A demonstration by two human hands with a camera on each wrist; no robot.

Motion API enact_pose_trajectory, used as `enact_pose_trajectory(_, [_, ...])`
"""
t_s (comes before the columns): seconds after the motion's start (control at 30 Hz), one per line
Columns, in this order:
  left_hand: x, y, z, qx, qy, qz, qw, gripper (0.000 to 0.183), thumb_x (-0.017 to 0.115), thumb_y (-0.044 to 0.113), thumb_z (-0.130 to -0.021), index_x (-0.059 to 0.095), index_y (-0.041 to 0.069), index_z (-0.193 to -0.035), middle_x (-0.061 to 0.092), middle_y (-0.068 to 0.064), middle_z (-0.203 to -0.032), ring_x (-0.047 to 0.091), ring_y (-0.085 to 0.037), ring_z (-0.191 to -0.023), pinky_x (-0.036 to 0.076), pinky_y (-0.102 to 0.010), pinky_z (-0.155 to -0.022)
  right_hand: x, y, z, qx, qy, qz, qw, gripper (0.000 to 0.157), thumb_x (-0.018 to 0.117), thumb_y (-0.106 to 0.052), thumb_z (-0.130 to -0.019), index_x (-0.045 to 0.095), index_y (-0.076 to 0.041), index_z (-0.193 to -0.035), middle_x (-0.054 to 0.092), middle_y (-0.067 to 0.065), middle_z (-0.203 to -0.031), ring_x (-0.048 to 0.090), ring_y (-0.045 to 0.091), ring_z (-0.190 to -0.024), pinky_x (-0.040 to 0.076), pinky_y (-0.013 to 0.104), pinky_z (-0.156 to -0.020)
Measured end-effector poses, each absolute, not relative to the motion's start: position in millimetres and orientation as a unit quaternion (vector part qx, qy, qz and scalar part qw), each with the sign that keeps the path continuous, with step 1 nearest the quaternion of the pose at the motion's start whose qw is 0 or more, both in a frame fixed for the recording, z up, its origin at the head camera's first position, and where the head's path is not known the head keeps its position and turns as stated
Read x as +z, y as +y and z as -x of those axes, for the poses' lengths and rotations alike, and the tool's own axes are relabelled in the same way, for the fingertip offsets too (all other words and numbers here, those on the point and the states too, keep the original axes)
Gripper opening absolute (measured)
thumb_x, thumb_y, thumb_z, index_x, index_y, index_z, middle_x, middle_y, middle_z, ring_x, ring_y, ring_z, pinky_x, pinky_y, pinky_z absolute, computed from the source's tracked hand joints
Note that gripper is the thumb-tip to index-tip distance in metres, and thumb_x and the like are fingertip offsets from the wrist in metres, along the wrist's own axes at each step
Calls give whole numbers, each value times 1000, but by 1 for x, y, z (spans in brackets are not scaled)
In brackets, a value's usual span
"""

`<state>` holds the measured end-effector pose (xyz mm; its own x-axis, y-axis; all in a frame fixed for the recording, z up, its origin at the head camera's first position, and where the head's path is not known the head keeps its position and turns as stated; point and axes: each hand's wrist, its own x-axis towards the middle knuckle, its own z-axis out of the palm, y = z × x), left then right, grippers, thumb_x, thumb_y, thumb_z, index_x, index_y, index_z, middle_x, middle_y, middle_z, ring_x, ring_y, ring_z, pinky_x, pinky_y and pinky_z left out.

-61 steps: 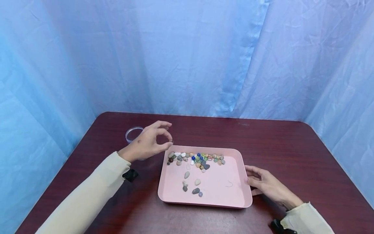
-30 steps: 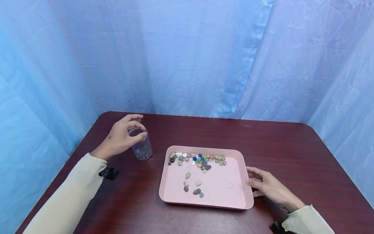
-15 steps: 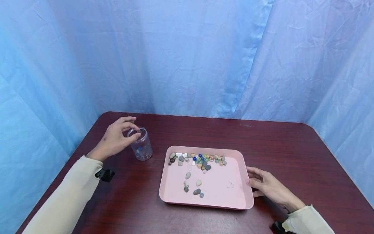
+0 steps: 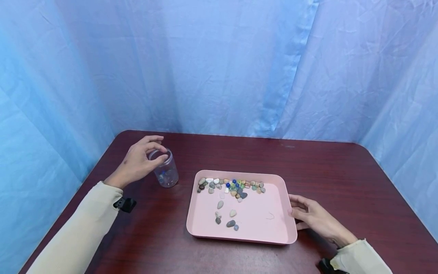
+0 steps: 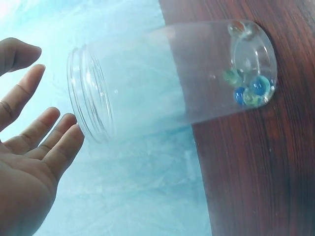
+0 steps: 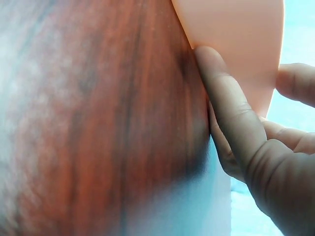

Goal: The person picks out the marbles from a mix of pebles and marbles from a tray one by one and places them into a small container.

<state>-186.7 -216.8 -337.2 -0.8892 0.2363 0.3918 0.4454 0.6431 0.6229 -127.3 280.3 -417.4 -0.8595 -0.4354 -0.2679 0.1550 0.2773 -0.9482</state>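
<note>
Over the mouth of a clear plastic jar [image 4: 167, 173], my left hand [image 4: 137, 161] is held with thumb and fingers apart and nothing between them. The jar stands upright on the table; glass marbles [image 5: 257, 85] in blue, green and brown lie at its bottom in the left wrist view. To the right is a pink tray [image 4: 260, 232] holding pebbles [image 4: 230, 223] and marbles [image 4: 235, 185], most of them along its far side. My right hand [image 4: 316, 219] holds the tray's right edge, thumb at the rim and fingers against the outer wall [image 6: 236, 29].
The dark red wooden table [image 4: 328, 167] has rounded far corners. Blue curtains [image 4: 219, 68] hang behind it and on both sides. A black strap device [image 4: 125, 204] sits on my left wrist, another [image 4: 331, 265] on my right.
My left hand carried a small dark marble from the tray leftward to the jar's mouth and let it go; its fingers have parted. My right hand stays at the tray.
</note>
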Motion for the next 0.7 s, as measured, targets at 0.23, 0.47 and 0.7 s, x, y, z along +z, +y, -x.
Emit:
enact_pose_trajectory(0.23, [-334, -207, 186, -384, -892, 207, 122, 7, 73, 3, -89, 72, 1, -95, 53, -18, -137, 55, -39, -122, 45, -55, -101, -418, 280, 127, -592, 762, 91, 247, 67, 56, -3, -100, 16, 22, -146, 44, 42, -136, 59, 36, -117, 59, 46, -76])
enact_pose_trajectory(0.47, [-335, -200, 187, -373, -894, 213, 126, 8, 74, 5, -89, 72, 2, -96, 55, -17, -136, 52, -37, -125, 46, -56, -100, -417, 280, 127, -593, 761, 91, 247, 67, 55, -3, -100, 15, 22, -147, 44, 43, -136, 58, 37, -118, 59, 46, -76])
enact_pose_trajectory(0.7, [-336, -190, 189, -372, -892, 223, 130, 8, 75, 5, -87, 72, 2, -94, 56, -17, -136, 54, -36, -124, 51, -53, -93, -418, 280, 127, -593, 762, 89, 245, 67, 56, -4, -100, 16, 22, -147, 44, 42, -136, 59, 37, -117, 59, 46, -76])
